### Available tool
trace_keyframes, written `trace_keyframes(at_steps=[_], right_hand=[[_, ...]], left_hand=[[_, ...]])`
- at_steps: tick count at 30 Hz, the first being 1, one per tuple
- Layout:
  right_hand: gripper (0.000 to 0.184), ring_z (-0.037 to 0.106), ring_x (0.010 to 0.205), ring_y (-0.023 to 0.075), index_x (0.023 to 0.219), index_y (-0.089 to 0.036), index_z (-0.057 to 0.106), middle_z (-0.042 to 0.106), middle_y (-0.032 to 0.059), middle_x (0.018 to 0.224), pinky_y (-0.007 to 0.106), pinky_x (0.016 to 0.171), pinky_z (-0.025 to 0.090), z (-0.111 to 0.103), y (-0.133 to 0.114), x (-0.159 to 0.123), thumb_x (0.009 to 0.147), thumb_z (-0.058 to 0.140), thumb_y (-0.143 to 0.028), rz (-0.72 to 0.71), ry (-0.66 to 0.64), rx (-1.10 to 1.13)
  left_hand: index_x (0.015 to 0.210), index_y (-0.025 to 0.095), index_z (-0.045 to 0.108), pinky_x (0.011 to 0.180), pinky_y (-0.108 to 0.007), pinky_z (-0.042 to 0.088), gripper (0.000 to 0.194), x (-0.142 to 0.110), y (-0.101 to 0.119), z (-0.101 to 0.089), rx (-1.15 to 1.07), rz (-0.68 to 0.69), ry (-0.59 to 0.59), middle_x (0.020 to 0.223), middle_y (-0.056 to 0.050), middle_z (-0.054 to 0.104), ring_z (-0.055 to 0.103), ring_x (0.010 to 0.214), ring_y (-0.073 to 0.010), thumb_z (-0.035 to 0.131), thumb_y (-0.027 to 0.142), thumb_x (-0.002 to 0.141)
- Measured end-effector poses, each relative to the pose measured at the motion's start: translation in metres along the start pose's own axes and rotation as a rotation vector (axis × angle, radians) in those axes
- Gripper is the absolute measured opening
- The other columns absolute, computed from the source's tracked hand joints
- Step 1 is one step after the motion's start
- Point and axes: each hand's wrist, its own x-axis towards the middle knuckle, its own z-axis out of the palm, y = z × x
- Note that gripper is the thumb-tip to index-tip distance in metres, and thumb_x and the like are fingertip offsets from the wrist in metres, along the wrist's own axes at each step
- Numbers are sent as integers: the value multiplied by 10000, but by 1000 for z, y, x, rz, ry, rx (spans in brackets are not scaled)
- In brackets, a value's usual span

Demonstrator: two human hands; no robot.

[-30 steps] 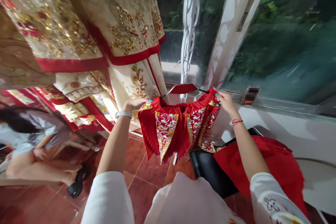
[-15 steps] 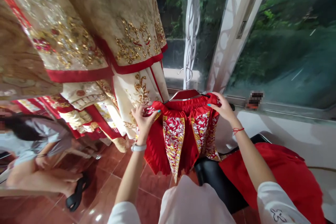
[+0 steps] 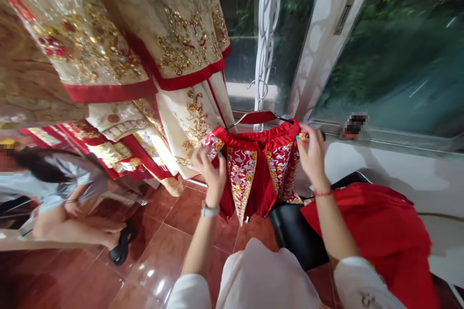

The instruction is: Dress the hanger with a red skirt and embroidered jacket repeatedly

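Observation:
A red embroidered skirt (image 3: pixel 242 178) with a gathered waistband hangs in front of me on a metal clip hanger (image 3: pixel 250 117). White and gold patterned panels run down its front, one ending in a point. At the skirt's left side, my left hand (image 3: pixel 212 171) is closed on the fabric just below the waistband, thumb facing me. My right hand (image 3: pixel 312 154) grips the opposite side edge near the top, its fingers partly hidden behind the cloth. The hanger's hook (image 3: pixel 258 91) rises in front of a white scrolled metal post (image 3: pixel 265 34).
Cream and gold garments with red hems (image 3: pixel 192 53) hang close on the left. A red cloth (image 3: pixel 377 231) lies over a black chair (image 3: pixel 300 236) at right. Windows (image 3: pixel 406 72) stand behind. A seated person (image 3: pixel 68 193) is at far left, above a red tiled floor (image 3: pixel 163 251).
The skirt and hanger sit slightly higher in view. My left hand has shifted right and lower along the skirt's side; my right hand has moved from the waistband's top corner down to the side edge.

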Motion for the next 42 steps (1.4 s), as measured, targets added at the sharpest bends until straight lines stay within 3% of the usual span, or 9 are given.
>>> trace_keyframes(at_steps=[2,6,10,16,23,27,31,37,42], right_hand=[[291,665,980,247,1147,-220,627,697,113,1093,424,912,534,24,-13,-39,945,473,-362,143,132,183],[227,655,901,226,964,-229,603,694,84,990,376,852,526,92,-21,-77,872,555,-431,419,-70,417],[277,647,838,204,865,-247,535,655,22,853,344,835,514,125,-22,-85,821,635,-502,504,-237,531],[321,618,712,183,850,-242,539,624,3,750,316,720,507,94,-24,-100,799,647,-541,548,-176,628],[351,576,627,179,830,-230,623,625,-4,692,316,600,501,72,-29,-143,751,749,-548,621,-530,726],[400,591,651,202,786,-244,619,622,4,674,342,628,527,65,-15,-190,720,762,-611,747,-555,730],[417,598,674,201,776,-247,620,641,2,690,333,642,527,59,-3,-214,721,765,-634,696,-582,769],[380,663,867,201,915,-258,650,694,18,927,335,788,565,48,-3,-213,687,845,-491,692,-657,809],[425,686,988,183,1116,-269,674,702,49,1162,343,912,564,32,-18,-169,782,759,-517,728,-595,904]], left_hand=[[1062,215,578,1013,-473,446,192,-42,13,11,-153,5,-140,1070,-102,595,571,1077,-277,542,249,876],[1196,209,537,1041,-461,454,396,-106,25,44,-409,-248,-566,1208,-115,602,577,1166,-268,523,165,803],[1343,198,436,1167,-490,340,566,-126,21,55,-447,-442,-574,1396,-153,508,474,1341,-276,537,154,788],[1281,201,514,1064,-416,437,465,-129,16,32,-501,-511,-596,1179,-96,602,585,1125,-227,584,227,822],[1062,190,648,783,-316,530,363,-107,32,42,-909,-928,-637,947,-76,667,650,884,-198,532,491,895],[966,194,644,531,-224,411,403,-102,45,46,-963,-1036,-668,709,25,545,499,572,-103,725,533,765],[770,186,576,434,-200,193,496,-134,53,41,-936,-1004,-694,559,93,309,241,458,-55,724,658,744],[692,200,480,424,-200,148,629,-150,47,28,-926,-1038,-626,538,105,292,193,456,-44,750,765,638],[679,211,411,410,-188,128,677,-149,57,17,-979,-1066,-623,509,123,258,161,428,-29,769,780,604]])
